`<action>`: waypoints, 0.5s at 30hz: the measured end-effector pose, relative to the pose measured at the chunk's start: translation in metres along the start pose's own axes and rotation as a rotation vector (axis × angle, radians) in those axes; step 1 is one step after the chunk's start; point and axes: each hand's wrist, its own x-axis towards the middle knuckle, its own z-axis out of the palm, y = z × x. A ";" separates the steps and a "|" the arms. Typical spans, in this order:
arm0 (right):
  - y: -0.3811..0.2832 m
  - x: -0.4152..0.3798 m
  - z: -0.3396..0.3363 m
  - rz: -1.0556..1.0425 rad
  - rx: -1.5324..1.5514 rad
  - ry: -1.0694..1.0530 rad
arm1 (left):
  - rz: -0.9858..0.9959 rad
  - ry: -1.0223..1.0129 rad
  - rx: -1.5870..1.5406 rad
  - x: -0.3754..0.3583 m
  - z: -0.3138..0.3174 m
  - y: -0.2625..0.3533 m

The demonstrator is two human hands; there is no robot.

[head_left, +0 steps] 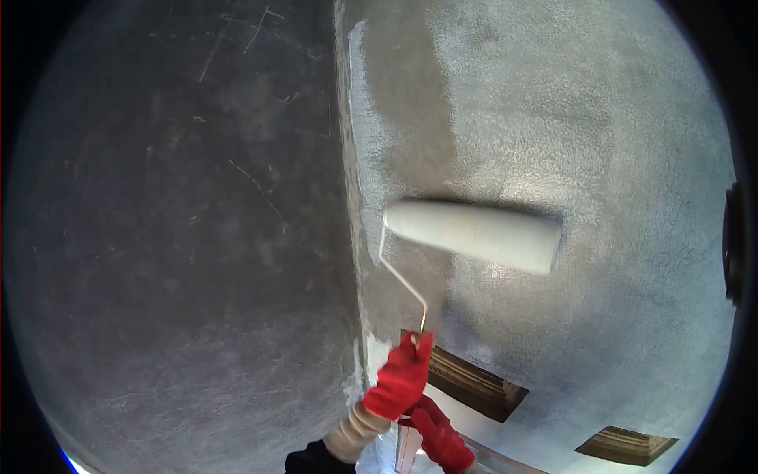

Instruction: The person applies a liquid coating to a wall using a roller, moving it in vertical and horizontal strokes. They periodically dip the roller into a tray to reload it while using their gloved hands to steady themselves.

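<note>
White roller (pixel 472 234) (red gloves (pixel 401 378))

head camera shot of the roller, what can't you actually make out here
- Roller handle, head view: wrapped by the red-gloved hands, so its shape is hidden.
- Which hand is which: upper glove and lower glove overlap, and the arms are cut off by the bottom edge.
- Roller: motion-blurred, surface detail unclear.
- Dark openings in the wall: their insides are too dark to read.
- Right edge: a dark thing is cropped by the lens rim.
</note>
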 end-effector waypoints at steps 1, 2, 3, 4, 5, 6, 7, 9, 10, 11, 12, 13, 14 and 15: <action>-0.001 0.001 -0.001 0.021 -0.138 0.028 | -0.161 -0.002 0.160 -0.017 0.000 0.008; -0.001 0.000 -0.003 0.043 -0.278 0.059 | -0.181 -0.037 0.064 -0.030 0.001 0.000; 0.004 0.000 -0.008 0.040 -0.281 0.064 | -0.207 -0.089 0.045 -0.039 0.006 -0.015; 0.014 0.001 -0.014 0.079 -0.324 0.037 | -0.230 -0.138 0.029 -0.040 0.010 -0.026; 0.022 0.001 -0.017 0.125 -0.364 0.008 | -0.229 -0.140 0.031 -0.033 0.007 -0.019; 0.029 0.000 -0.019 0.135 -0.363 0.010 | -0.203 -0.061 0.087 -0.022 0.005 -0.010; 0.034 -0.002 -0.018 0.132 -0.284 -0.006 | -0.178 0.019 0.143 -0.008 0.001 0.004; 0.029 -0.002 -0.017 0.103 -0.255 -0.039 | -0.069 0.020 0.066 0.023 -0.012 0.028; 0.030 -0.001 -0.020 0.104 -0.255 -0.042 | -0.012 0.007 -0.060 0.031 -0.012 0.027; 0.034 -0.002 -0.026 0.116 -0.240 -0.062 | -0.044 0.039 -0.006 0.022 -0.003 0.018; 0.038 -0.002 -0.033 0.121 -0.226 -0.082 | -0.069 0.072 0.046 0.004 0.009 0.006; 0.039 -0.016 -0.037 0.023 -0.258 -0.084 | -0.191 0.071 0.084 -0.019 0.017 -0.003; 0.044 -0.036 -0.041 -0.074 -0.290 -0.085 | -0.287 -0.032 0.067 -0.037 0.026 -0.031; 0.079 -0.041 -0.061 0.041 -0.218 -0.130 | -0.321 -0.092 0.062 -0.049 0.031 -0.047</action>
